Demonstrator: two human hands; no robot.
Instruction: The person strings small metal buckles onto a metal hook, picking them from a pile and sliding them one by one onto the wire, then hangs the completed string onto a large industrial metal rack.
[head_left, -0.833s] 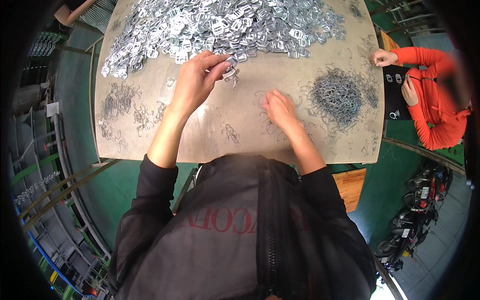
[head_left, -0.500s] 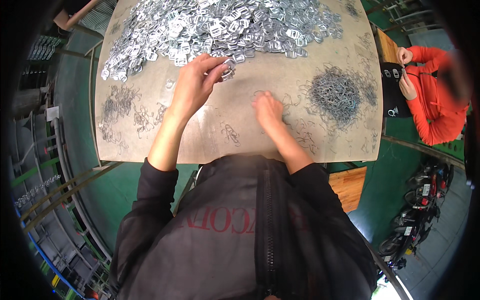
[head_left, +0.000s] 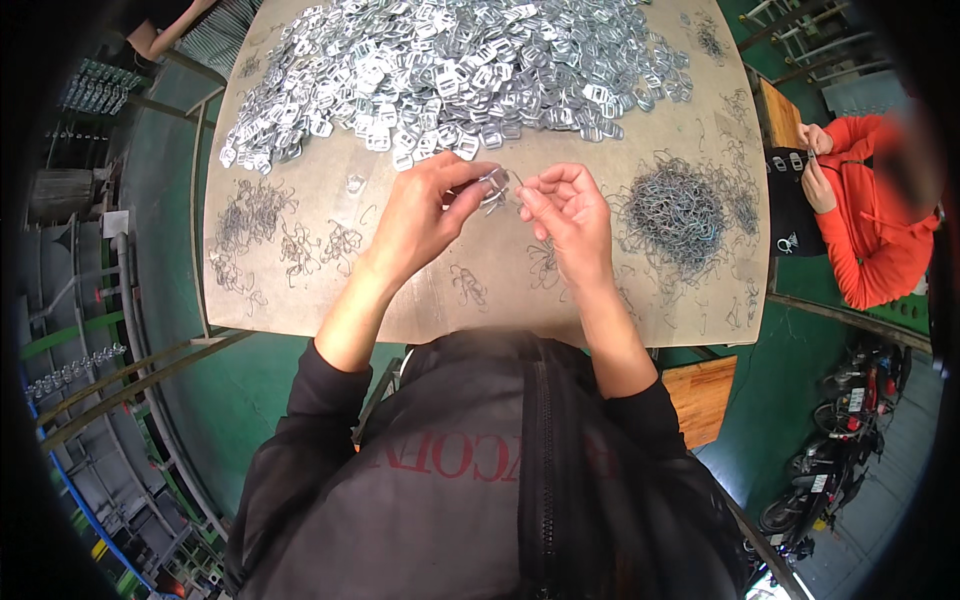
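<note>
Between thumb and fingers, my left hand (head_left: 425, 212) pinches a small stack of silver metal buckles (head_left: 494, 184) above the middle of the table. Close to the right of them is my right hand (head_left: 572, 215), its thumb and forefinger pinched together by the buckles. A thin bent wire seems to be at its fingertips, too small to make out surely. Beyond both hands spreads a large heap of silver buckles (head_left: 450, 75). To the right of my right hand lies a tangled pile of thin bent wire hooks (head_left: 675, 215).
Loose wire hooks (head_left: 250, 220) lie in small clusters on the left of the table (head_left: 400, 310). At the right, a co-worker in an orange top (head_left: 870, 210) handles buckles over a dark lap. Another person's arm (head_left: 165, 35) shows at the upper left. Parked motorbikes (head_left: 830, 440) stand lower right.
My right hand has risen from the tabletop, left of the wire pile, to beside the buckles. My left hand, still holding the buckles, has moved slightly right and nearer to me.
</note>
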